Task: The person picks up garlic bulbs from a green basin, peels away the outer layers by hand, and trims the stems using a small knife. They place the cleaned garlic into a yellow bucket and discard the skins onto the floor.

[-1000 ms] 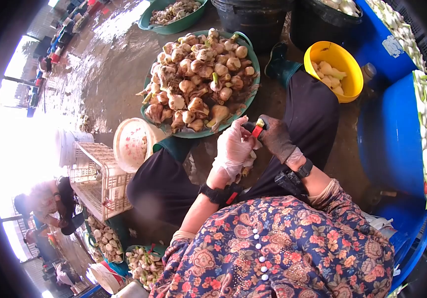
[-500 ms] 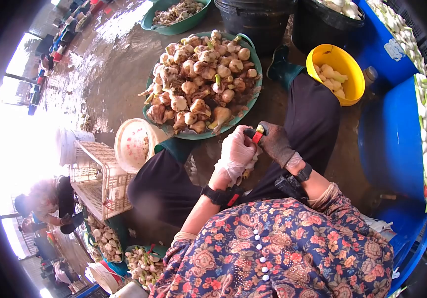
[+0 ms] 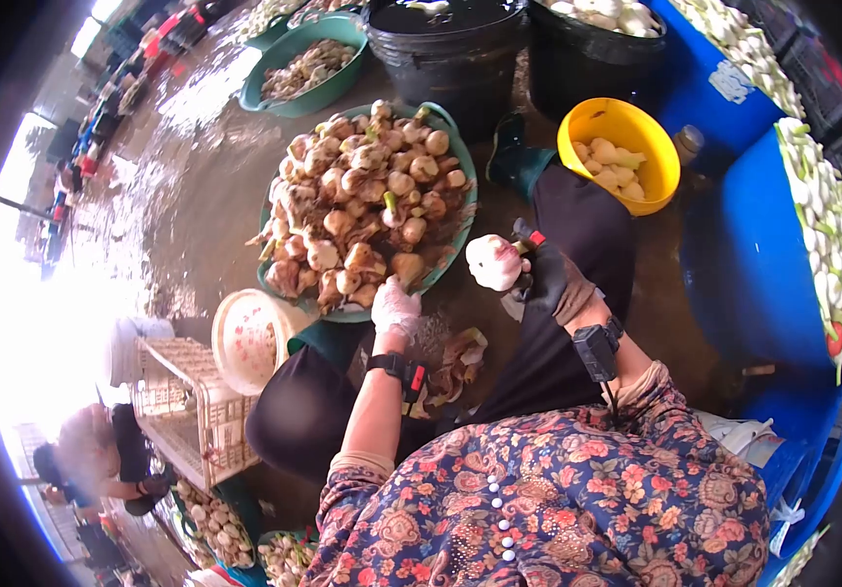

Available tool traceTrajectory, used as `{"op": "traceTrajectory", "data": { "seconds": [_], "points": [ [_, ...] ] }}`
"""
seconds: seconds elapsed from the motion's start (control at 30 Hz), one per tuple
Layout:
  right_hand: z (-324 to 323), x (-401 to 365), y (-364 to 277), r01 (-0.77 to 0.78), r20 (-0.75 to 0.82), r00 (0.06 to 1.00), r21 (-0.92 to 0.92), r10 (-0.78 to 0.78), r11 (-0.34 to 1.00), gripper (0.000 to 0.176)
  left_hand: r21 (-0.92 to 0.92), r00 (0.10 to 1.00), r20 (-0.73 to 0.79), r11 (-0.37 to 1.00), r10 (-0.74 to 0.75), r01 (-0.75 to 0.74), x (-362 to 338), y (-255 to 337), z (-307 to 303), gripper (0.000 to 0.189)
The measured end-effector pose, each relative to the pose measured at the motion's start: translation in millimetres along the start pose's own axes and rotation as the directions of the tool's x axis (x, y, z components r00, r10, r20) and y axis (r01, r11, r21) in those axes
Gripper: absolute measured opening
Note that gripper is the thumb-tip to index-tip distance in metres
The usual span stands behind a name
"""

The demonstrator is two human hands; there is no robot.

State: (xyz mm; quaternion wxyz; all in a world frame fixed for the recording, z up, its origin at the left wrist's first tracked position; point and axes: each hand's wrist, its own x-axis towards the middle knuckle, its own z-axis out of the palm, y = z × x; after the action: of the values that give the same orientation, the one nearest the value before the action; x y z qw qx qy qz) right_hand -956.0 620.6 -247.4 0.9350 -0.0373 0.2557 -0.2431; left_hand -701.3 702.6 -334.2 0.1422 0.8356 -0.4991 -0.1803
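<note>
While the right hand [image 3: 556,284] in its dark glove has its fingers clamped on a pale, pink-tinged garlic bulb [image 3: 495,262], the left hand [image 3: 396,309] in a thin whitish glove is at the near rim of the green basin [image 3: 468,215], fingertips at the heaped bulbs [image 3: 367,186]; can't tell if those fingers are closed on one. Held bulb sits off the left side of the right fingers, round body out in the open, green stem stub [image 3: 522,248] at the finger side. Black tool with a red part [image 3: 536,238] is in the same hand, just beside the stub; blade not readable. Handling, my guess: light, firm body, stiffish stub, skin thin and papery so it may slip or tear if pinched. Best hold is the stub end or round the widest part, light squeeze; hard pressure could bruise or split cloves. Heaped ones look browner and rougher, so loose skin may shift under the grip; take the body, not the flaps. Yellow bucket [image 3: 619,119] with more pale bulbs [image 3: 614,166] is far right of the held one, well apart.
</note>
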Motion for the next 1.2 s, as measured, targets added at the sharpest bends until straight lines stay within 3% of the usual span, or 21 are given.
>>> {"op": "traceTrajectory", "data": {
  "seconds": [0.13, 0.17, 0.23, 0.37, 0.47, 0.5, 0.53, 0.6, 0.67, 0.7, 0.73, 0.77, 0.8, 0.83, 0.87, 0.93, 1.0, 1.13, 1.2],
  "points": [
    [7, -5, -2, 0.052, -0.06, 0.997, -0.063, -0.056, 0.997, 0.038, 0.024, 1.0, 0.011, 0.999, 0.028, -0.028, 10, -6, 23, 0.039],
    [8, -4, -3, 0.017, -0.126, 0.992, 0.053, -0.01, 0.998, 0.038, 0.034, 1.0, 0.007, 0.999, 0.024, -0.024, 11, -6, 22, 0.038],
    [1, -1, -2, 0.016, -0.106, 0.994, -0.003, -0.016, 1.0, 0.039, 0.02, 0.996, -0.061, 0.998, 0.061, -0.06, 11, -11, 26, 0.029],
    [22, -9, 3, 0.122, -0.177, 0.968, -0.279, -0.176, 0.952, 0.042, 0.029, 0.999, 0.022, 0.999, 0.038, -0.039, 21, -15, 30, 0.017],
    [18, -6, 9, 0.185, -0.238, 0.928, -0.377, -0.288, 0.908, 0.039, 0.011, 0.986, 0.072, 0.988, 0.153, -0.154, 22, -19, 29, 0.016],
    [23, -11, 9, 0.169, -0.268, 0.919, -0.4, -0.291, 0.901, 0.036, -0.031, 0.971, 0.183, 0.988, 0.156, -0.153, 23, -21, 30, 0.018],
    [14, -6, 9, 0.189, -0.28, 0.906, -0.405, -0.318, 0.895, 0.036, -0.004, 0.921, 0.333, 0.977, 0.201, -0.212, 15, -4, 12, 0.021],
    [22, -12, 8, 0.2, -0.29, 0.904, -0.364, -0.315, 0.909, 0.036, -0.149, 0.761, 0.557, 0.942, 0.332, -0.302, -5, -5, -3, 0.02],
    [11, -8, 5, 0.174, -0.296, 0.908, -0.374, -0.296, 0.911, 0.036, -0.223, 0.579, 0.769, 0.963, 0.271, -0.154, -15, -1, -21, 0.027],
    [23, -7, -11, 0.217, -0.253, 0.91, -0.385, -0.328, 0.897, 0.035, -0.185, 0.612, 0.758, 0.974, 0.225, -0.13, -6, 17, -34, 0.033],
    [15, -9, 0, 0.165, -0.334, 0.895, -0.367, -0.295, 0.916, 0.035, -0.21, 0.825, 0.474, 0.95, 0.307, -0.232, -16, 8, -34, 0.044],
    [9, -5, -1, 0.152, -0.352, 0.883, -0.409, -0.309, 0.9, 0.034, -0.134, 0.945, 0.248, 0.974, 0.213, -0.184, -10, 7, -27, 0.045],
    [9, -2, -3, 0.133, -0.371, 0.872, -0.449, -0.319, 0.884, 0.034, -0.076, 0.994, -0.001, 0.991, 0.108, -0.108, -1, 8, -21, 0.046],
    [11, -2, -4, 0.127, -0.375, 0.869, -0.462, -0.323, 0.878, 0.033, 0.007, 0.999, 0.0, 0.999, 0.047, -0.047, 8, 11, -22, 0.049],
    [12, -2, -6, 0.118, -0.382, 0.865, -0.474, -0.325, 0.872, 0.032, 0.148, 0.986, 0.15, 0.988, -0.072, 0.05, 21, 10, -17, 0.042],
    [16, -1, -12, 0.13, -0.368, 0.854, -0.533, -0.368, 0.836, 0.031, 0.267, 0.972, 0.215, 0.963, -0.09, 0.031, 40, -10, 22, 0.037],
    [13, 3, -19, 0.146, -0.352, 0.855, -0.541, -0.381, 0.828, 0.031, 0.204, 0.98, 0.16, 0.976, -0.115, 0.081, 41, -7, 26, 0.037],
    [32, 12, -50, 0.126, -0.343, 0.865, -0.558, -0.366, 0.82, 0.032, 0.221, 0.952, 0.291, 0.975, -0.096, 0.031, 48, -5, 9, 0.039],
    [36, 27, -63, 0.214, -0.234, 0.832, -0.702, -0.503, 0.679, 0.036, 0.27, 0.932, 0.362, 0.959, -0.016, -0.089, 50, -7, 5, 0.039]
  ]
}}
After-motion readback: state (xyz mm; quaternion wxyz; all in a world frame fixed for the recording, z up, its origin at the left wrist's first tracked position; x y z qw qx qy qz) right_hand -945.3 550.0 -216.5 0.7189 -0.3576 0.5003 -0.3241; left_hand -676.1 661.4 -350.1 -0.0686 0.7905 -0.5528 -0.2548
